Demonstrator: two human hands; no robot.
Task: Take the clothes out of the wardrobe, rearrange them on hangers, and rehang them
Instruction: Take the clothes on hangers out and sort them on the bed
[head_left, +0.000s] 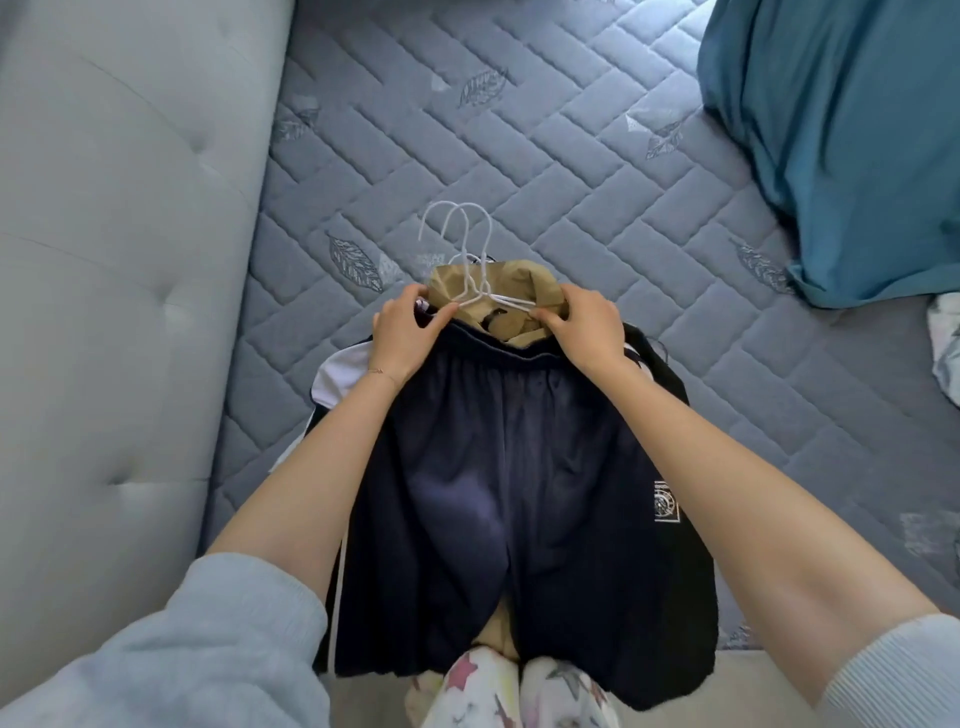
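Quilted grey-blue mattress (519, 130) is filling most of the view, and a pair of navy shorts (498, 467) is lying flat on it, at the near edge. Left of the shorts, a padded grey headboard (104, 260) is running along the mattress. At the left end of the shorts' waistband, the left hand (405, 332) is gripping the fabric with curled fingers. Just beyond the waistband, two white wire hangers (467, 244) are lying on a tan garment (457, 286) (it is tucked under the shorts). At the waistband's right end, the right hand (582, 327) is pinching the fabric, its fingertips touching a hanger wire. Far right of the shorts, a teal blanket (831, 156) is lying bunched.
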